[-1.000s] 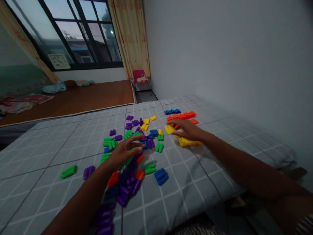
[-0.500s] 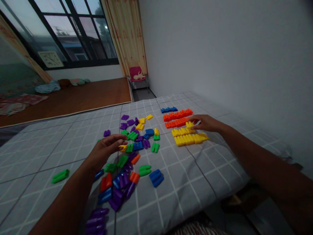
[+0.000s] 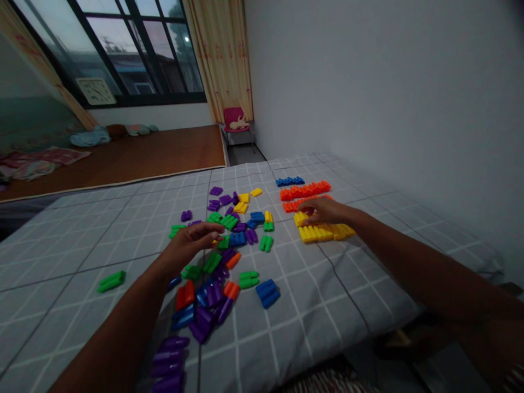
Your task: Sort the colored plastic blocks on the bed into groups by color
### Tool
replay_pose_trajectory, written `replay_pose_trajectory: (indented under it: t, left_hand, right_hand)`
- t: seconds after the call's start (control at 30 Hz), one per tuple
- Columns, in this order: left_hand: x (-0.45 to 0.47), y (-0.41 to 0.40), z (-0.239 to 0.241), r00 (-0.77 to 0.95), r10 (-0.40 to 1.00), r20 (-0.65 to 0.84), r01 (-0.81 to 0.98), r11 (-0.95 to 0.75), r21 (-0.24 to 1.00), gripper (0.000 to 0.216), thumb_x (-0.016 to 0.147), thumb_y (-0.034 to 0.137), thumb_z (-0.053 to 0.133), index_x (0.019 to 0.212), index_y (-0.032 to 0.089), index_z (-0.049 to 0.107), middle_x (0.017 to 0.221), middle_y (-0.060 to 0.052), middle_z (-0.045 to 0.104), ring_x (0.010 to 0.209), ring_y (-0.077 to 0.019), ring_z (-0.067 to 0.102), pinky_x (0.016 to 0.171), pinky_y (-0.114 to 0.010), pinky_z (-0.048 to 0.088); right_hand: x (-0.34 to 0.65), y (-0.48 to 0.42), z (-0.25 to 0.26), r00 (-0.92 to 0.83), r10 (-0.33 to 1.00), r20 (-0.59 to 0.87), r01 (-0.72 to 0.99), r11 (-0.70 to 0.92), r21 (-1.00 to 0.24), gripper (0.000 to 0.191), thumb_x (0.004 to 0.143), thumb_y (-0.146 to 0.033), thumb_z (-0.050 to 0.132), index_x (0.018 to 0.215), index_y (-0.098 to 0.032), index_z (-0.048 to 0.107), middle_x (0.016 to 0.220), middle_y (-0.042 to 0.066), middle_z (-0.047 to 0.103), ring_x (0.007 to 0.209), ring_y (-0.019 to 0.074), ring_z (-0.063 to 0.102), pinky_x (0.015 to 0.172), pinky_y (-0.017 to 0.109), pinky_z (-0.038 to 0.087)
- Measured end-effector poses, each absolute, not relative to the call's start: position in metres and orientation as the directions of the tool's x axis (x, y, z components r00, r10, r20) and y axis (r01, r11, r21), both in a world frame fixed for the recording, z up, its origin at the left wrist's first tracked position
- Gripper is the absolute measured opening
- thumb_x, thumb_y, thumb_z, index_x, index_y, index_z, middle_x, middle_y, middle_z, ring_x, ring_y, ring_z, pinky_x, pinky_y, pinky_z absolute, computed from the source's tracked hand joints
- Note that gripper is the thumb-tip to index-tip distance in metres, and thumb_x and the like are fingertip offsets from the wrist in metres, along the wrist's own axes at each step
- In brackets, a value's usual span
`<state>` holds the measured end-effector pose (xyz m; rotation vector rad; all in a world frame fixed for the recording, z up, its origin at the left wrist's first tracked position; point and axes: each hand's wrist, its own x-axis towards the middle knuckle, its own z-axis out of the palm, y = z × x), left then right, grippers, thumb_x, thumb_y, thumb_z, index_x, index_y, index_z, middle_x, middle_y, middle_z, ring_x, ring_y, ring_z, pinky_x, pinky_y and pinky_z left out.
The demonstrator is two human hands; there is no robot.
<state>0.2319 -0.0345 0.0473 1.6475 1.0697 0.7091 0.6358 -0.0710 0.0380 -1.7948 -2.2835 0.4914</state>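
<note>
My left hand (image 3: 196, 239) hovers over a loose scatter of plastic building blocks, fingers stretched out and slightly apart. Its fingertips are beside a green block (image 3: 224, 242) and mostly cover a small yellow piece. Close by lie a blue block (image 3: 237, 239) and a purple block (image 3: 251, 236). At the right, my right hand (image 3: 321, 211) has its fingers curled down on the back row of yellow blocks (image 3: 301, 219), gripping there; its fingers hide part of that row. In front runs another yellow row (image 3: 319, 233). Behind are orange rows (image 3: 305, 190) and a short blue row (image 3: 290, 181).
A checked grey cloth (image 3: 295, 327) covers the surface. Purple blocks (image 3: 170, 363) lie at the near left, with a single green block (image 3: 111, 281) farther left. A white wall (image 3: 388, 98) borders the right side. Beyond stand a brown platform (image 3: 164, 150) and a red chair (image 3: 234, 115).
My right hand has moved left along the back yellow row, bringing down the yellow block that showed in its fingers. My left hand has shifted slightly right over the small yellow piece.
</note>
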Motion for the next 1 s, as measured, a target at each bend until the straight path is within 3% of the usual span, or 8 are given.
replay_pose_trajectory:
  t: [0.2, 0.37, 0.43, 0.57, 0.7, 0.83, 1.0]
  left_hand:
    - [0.223, -0.03, 0.053, 0.385, 0.923, -0.021, 0.299, -0.103, 0.949, 0.048, 0.064, 0.056, 0.074, 0.096, 0.02, 0.073, 0.089, -0.007, 0.075, 0.088, -0.0266, 0.07, 0.079, -0.04, 0.057]
    - [0.214, -0.018, 0.047, 0.339, 0.935, 0.1, 0.382, -0.235, 0.894, 0.05, 0.068, 0.057, 0.068, 0.099, 0.017, 0.071, 0.089, -0.007, 0.074, 0.087, -0.0257, 0.068, 0.075, -0.036, 0.056]
    - [0.213, -0.012, 0.037, 0.381, 0.912, 0.152, 0.447, -0.326, 0.833, 0.044, 0.073, 0.053, 0.063, 0.098, 0.017, 0.072, 0.091, -0.007, 0.074, 0.088, -0.0251, 0.067, 0.077, -0.036, 0.055]
    - [0.213, -0.006, 0.016, 0.477, 0.851, 0.22, 0.616, -0.503, 0.607, 0.033, 0.08, 0.037, 0.054, 0.099, 0.017, 0.071, 0.101, -0.009, 0.072, 0.095, -0.0247, 0.066, 0.083, -0.035, 0.052]
    - [0.211, -0.006, 0.009, 0.515, 0.829, 0.218, 0.716, -0.555, 0.423, 0.031, 0.084, 0.027, 0.048, 0.103, 0.019, 0.071, 0.106, -0.009, 0.071, 0.099, -0.0246, 0.064, 0.086, -0.035, 0.049]
    - [0.211, -0.01, 0.011, 0.528, 0.826, 0.198, 0.738, -0.561, 0.375, 0.03, 0.086, 0.024, 0.047, 0.103, 0.021, 0.072, 0.106, -0.008, 0.071, 0.098, -0.024, 0.065, 0.084, -0.034, 0.049]
    - [0.213, -0.013, 0.014, 0.547, 0.818, 0.178, 0.739, -0.572, 0.357, 0.031, 0.087, 0.025, 0.048, 0.105, 0.021, 0.072, 0.105, -0.008, 0.072, 0.096, -0.0244, 0.065, 0.082, -0.034, 0.049]
  right_hand:
    - [0.64, -0.075, 0.051, -0.297, 0.953, -0.068, 0.893, 0.251, -0.374, 0.049, 0.073, -0.042, 0.071, 0.117, -0.022, 0.065, 0.109, 0.008, 0.07, 0.093, 0.0224, 0.065, 0.077, 0.031, 0.048]
    - [0.615, -0.06, 0.069, -0.309, 0.948, 0.08, 0.868, 0.315, -0.383, 0.031, 0.087, -0.039, 0.054, 0.109, -0.024, 0.069, 0.103, 0.005, 0.072, 0.087, 0.0191, 0.065, 0.076, 0.03, 0.049]
    - [0.592, -0.043, 0.071, -0.338, 0.937, 0.084, 0.869, 0.345, -0.356, 0.028, 0.088, -0.035, 0.053, 0.107, -0.023, 0.07, 0.099, 0.005, 0.073, 0.085, 0.0184, 0.066, 0.075, 0.028, 0.049]
    - [0.548, 0.008, 0.065, -0.321, 0.942, 0.101, 0.912, 0.336, -0.235, 0.029, 0.087, -0.022, 0.052, 0.109, -0.019, 0.07, 0.111, 0.009, 0.071, 0.092, 0.0207, 0.065, 0.08, 0.03, 0.048]
    - [0.515, 0.056, 0.055, -0.316, 0.947, 0.059, 0.932, 0.322, -0.169, 0.035, 0.083, -0.013, 0.054, 0.114, -0.021, 0.069, 0.116, 0.009, 0.069, 0.099, 0.0231, 0.064, 0.083, 0.031, 0.048]
    - [0.498, 0.083, 0.045, -0.418, 0.908, -0.024, 0.9, 0.411, -0.142, 0.05, 0.075, -0.006, 0.061, 0.122, -0.023, 0.063, 0.12, 0.009, 0.066, 0.1, 0.0223, 0.063, 0.081, 0.029, 0.048]
    - [0.503, 0.092, 0.037, -0.538, 0.84, -0.069, 0.838, 0.524, -0.154, 0.054, 0.072, -0.015, 0.069, 0.125, -0.021, 0.059, 0.117, 0.008, 0.066, 0.097, 0.02, 0.063, 0.08, 0.027, 0.048]
